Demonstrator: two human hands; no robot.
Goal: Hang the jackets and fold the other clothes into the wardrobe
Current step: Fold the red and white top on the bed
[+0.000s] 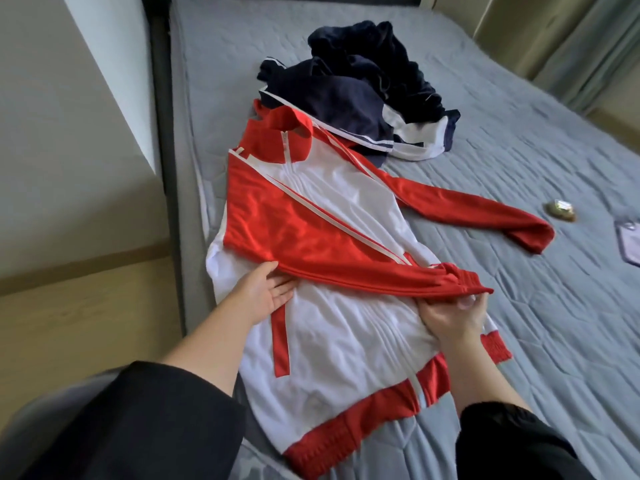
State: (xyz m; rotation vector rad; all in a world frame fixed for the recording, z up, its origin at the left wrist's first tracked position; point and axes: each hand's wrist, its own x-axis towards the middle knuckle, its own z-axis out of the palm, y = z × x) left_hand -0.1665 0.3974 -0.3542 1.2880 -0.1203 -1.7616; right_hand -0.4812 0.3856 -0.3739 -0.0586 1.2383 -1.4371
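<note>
Grey bed (519, 168) holds a jacket (329, 327): right hand (450, 320) grips its cuff (464, 292), fingertips (465, 302) half-hidden; left hand (263, 296) flat.

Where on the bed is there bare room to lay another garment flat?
Bare mattress right of the red-and-white jacket, below its outstretched sleeve; another patch beyond the navy pile. The left strip is crowded with both.

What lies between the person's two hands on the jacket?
Head view: the red sleeve of the jacket, folded across its white front, runs from the left hand to the right hand gripping its cuff.
</note>
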